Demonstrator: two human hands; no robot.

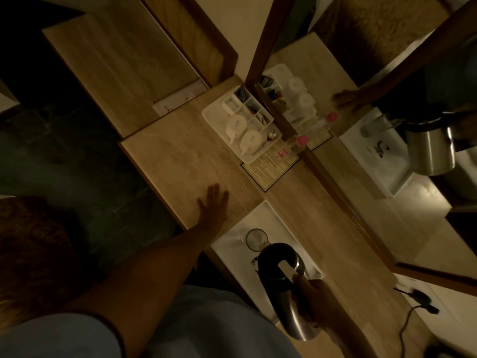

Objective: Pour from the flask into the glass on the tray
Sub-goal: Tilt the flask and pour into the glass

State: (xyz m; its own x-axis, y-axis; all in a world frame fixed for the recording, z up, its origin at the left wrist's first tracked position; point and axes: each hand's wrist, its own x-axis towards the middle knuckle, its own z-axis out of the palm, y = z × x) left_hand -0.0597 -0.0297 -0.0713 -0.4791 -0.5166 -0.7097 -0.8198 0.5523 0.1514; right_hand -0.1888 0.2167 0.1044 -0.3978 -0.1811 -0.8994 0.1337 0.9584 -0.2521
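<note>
A steel flask (284,277) with a black top and a white lever is tilted over the white tray (229,249) near the counter's front edge. My right hand (313,303) is shut on the flask's handle. The flask's spout sits at the rim of a clear glass (256,239) standing upright on the tray. I cannot tell whether liquid is flowing. My left hand (213,202) lies flat and open on the marble counter, left of the tray, holding nothing.
A white tea tray (214,116) with two upside-down cups and sachet compartments stands farther back by the mirror (374,140). Two pink-capped bottles (300,142) and a framed card (268,169) lie beside it. A black cable (410,313) runs at the right. The mirror reflects the scene.
</note>
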